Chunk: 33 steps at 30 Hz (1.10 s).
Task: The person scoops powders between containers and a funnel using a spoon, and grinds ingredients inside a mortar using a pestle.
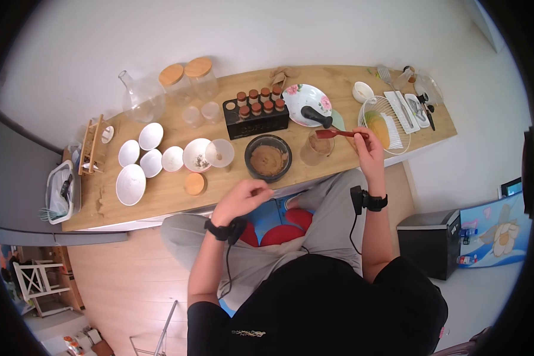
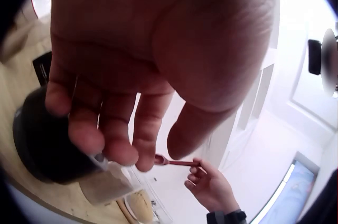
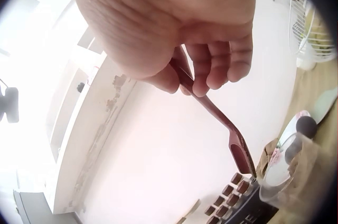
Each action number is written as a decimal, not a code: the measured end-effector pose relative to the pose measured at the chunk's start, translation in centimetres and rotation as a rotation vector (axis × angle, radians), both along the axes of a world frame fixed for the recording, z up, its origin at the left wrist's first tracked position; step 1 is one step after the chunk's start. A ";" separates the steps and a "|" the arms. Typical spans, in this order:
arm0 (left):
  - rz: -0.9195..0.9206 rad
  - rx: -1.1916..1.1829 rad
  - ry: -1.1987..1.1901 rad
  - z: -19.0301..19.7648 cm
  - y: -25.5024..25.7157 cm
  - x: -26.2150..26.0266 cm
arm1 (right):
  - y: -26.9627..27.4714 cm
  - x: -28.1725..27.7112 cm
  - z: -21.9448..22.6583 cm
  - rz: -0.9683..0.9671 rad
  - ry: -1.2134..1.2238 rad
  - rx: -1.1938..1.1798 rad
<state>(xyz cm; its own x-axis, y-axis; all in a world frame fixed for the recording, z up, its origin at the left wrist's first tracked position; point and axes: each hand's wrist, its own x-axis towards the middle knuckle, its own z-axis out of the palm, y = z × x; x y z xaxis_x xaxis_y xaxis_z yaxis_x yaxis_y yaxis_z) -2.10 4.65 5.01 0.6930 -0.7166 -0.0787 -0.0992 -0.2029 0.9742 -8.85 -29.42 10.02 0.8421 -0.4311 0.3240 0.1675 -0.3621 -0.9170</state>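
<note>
My right hand (image 1: 370, 155) pinches the handle of a dark red spoon (image 1: 338, 134) between thumb and fingers. The spoon's head points left and overlaps the rim of a clear plastic cup (image 1: 318, 153) coated with brown powder. Left of the cup stands a black mortar (image 1: 249, 169) containing brown powder (image 1: 268, 161). In the right wrist view the spoon (image 3: 219, 113) slants down from the fingers, its narrow scooped head plain to see. My left hand (image 1: 242, 200) hovers by the mortar's front rim, fingers loosely bent and holding nothing, as the left wrist view also shows.
Behind the mortar is a black rack (image 1: 258, 126) of cork-topped vials. A black pestle (image 1: 315, 116) lies across a floral bowl (image 1: 299, 95). White bowls (image 1: 130, 185) and a wooden lid (image 1: 194, 184) sit left; a wire basket (image 1: 391, 142) and utensils stand right. Glass jars (image 1: 175, 89) line the back.
</note>
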 end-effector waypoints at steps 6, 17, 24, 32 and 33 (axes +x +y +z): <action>-0.471 0.041 -0.094 -1.3 -3.8 0.5 | 3.9 1.0 -1.1 0.063 0.068 0.085; -0.545 -0.029 0.122 -8.6 -5.9 -2.0 | 8.6 3.3 -2.2 0.097 0.222 -0.145; -0.512 0.075 0.082 -14.3 -6.7 -3.0 | 9.9 4.9 -3.7 0.101 0.309 -0.365; -0.414 0.287 -0.408 -15.8 -5.7 -4.1 | 10.4 4.3 -6.9 0.098 0.336 0.336; -0.401 0.280 -0.412 -15.8 -5.6 -4.0 | 10.7 4.0 -7.2 0.098 0.337 0.333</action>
<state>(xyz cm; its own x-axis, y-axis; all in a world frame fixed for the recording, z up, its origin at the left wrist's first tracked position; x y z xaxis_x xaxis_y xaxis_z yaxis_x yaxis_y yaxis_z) -6.11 -0.93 -10.77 0.3884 -0.9176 -0.0850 -0.5754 -0.3135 0.7554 -4.86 -18.76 2.86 0.9182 -0.3788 -0.1160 -0.1402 -0.0367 -0.9894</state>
